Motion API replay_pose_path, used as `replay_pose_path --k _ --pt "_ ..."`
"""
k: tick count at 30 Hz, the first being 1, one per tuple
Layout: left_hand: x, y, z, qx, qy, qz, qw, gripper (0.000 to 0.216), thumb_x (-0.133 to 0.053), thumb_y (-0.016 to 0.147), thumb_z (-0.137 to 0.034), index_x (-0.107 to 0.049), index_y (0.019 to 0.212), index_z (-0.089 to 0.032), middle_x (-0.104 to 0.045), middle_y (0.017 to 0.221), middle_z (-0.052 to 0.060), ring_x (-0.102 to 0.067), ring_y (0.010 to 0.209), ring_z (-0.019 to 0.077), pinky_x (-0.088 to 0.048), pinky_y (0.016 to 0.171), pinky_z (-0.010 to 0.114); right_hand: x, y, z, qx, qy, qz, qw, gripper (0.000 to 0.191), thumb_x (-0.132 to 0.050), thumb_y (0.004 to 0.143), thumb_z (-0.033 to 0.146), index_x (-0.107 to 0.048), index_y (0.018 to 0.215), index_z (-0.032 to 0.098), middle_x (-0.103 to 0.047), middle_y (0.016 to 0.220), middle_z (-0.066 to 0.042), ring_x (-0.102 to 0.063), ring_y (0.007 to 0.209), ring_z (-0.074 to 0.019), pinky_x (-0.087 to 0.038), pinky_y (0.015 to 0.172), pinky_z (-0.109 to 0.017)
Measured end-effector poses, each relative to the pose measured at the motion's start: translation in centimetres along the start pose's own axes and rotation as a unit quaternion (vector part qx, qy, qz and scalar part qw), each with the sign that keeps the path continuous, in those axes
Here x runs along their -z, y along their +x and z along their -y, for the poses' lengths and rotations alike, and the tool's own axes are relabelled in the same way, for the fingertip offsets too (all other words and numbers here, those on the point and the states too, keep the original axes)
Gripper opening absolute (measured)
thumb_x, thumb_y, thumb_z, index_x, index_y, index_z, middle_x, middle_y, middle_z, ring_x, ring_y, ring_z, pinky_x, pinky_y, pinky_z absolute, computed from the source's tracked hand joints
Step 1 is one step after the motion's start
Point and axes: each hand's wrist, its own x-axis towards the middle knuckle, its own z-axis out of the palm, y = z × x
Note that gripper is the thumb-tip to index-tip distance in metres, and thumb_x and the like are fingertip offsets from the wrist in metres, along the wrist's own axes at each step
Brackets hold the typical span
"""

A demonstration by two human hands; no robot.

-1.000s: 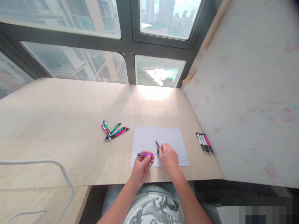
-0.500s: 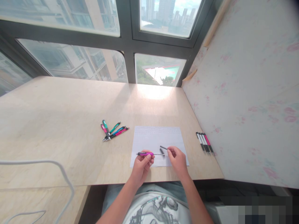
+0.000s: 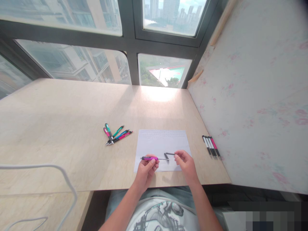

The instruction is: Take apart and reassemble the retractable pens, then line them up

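Observation:
My left hand (image 3: 146, 169) is closed around the magenta barrel (image 3: 152, 158) of a ballpoint pen. Its front section is off, and a thin bare refill (image 3: 163, 159) sticks out to the right. Between the thumb and fingers of my right hand (image 3: 186, 162) is a slim dark pen part (image 3: 170, 153), held nearly level and pointing left; its exact kind is unclear. Just left of that hand, a short black pen piece (image 3: 166, 156) lies slanted on the paper, close to the refill's end. Beneath both hands is a white sheet (image 3: 154, 144) with faint handwriting at its top.
Several coloured pens (image 3: 117, 134) lie in a loose pile left of the sheet. On the right, several pens (image 3: 210, 147), white-and-black ones and a pink one, lie side by side near the wallpapered wall (image 3: 260, 128). A white cable (image 3: 64, 176) curves over the desk's left side.
My right hand has shifted slightly right, and the slim dark part in it has turned from slanted to nearly level. My left hand and the magenta pen have stayed in place.

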Motion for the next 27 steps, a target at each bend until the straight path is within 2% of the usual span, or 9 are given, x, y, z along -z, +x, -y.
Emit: replay_pose_path --k 4,8,16,20,27 --pt "0.0 0.1 0.0 0.0 -0.006 -0.001 1.0 0.018 -0.077 0.074 -0.019 -0.067 0.088 -0.015 -0.066 0.075 0.003 -0.058 0.065 0.0082 -0.045 0.064 0.018 2.2 -0.8 1.2 0.008 0.049 0.021 0.999 0.018 -0.063 0.083 0.035 -0.064 0.09 0.018 -0.058 0.068 0.001 -0.052 0.059 -0.0126 -0.043 0.053 -0.023" --pt "0.0 0.1 0.1 -0.002 -0.003 -0.002 1.0 0.017 -0.077 0.074 -0.019 -0.067 0.088 -0.015 -0.067 0.075 0.003 -0.058 0.065 0.0082 -0.046 0.063 0.017 3.3 -1.6 2.4 0.034 0.036 0.023 0.999 0.016 -0.063 0.084 0.034 -0.065 0.09 0.019 -0.06 0.071 -0.001 -0.054 0.062 -0.0134 -0.045 0.055 -0.023" --pt "0.1 0.1 0.2 -0.001 0.012 0.007 1.0 0.015 -0.075 0.076 -0.018 -0.067 0.088 -0.015 -0.067 0.076 0.003 -0.059 0.068 0.0082 -0.045 0.066 0.017 1.0 -1.9 2.8 0.078 -0.035 0.065 0.994 0.017 -0.061 0.085 0.033 -0.067 0.09 0.018 -0.067 0.085 -0.007 -0.064 0.079 -0.0194 -0.054 0.07 -0.029" --pt "0.0 -0.1 0.2 -0.007 0.025 0.02 0.999 0.014 -0.074 0.077 -0.018 -0.067 0.089 -0.015 -0.067 0.077 0.003 -0.059 0.07 0.0091 -0.045 0.068 0.018 -0.3 -2.0 2.4 0.082 -0.054 0.094 0.991 0.016 -0.06 0.085 0.031 -0.068 0.092 0.019 -0.068 0.087 -0.007 -0.064 0.082 -0.0203 -0.053 0.07 -0.029" --pt "-0.2 -0.4 0.1 -0.017 0.062 0.036 0.997 0.013 -0.073 0.078 -0.02 -0.067 0.088 -0.016 -0.066 0.075 0.003 -0.059 0.071 0.0109 -0.044 0.068 0.021 -1.0 -2.3 2.3 0.068 -0.054 0.077 0.993 0.016 -0.061 0.085 0.032 -0.068 0.091 0.019 -0.069 0.085 -0.006 -0.065 0.076 -0.0193 -0.052 0.067 -0.029"
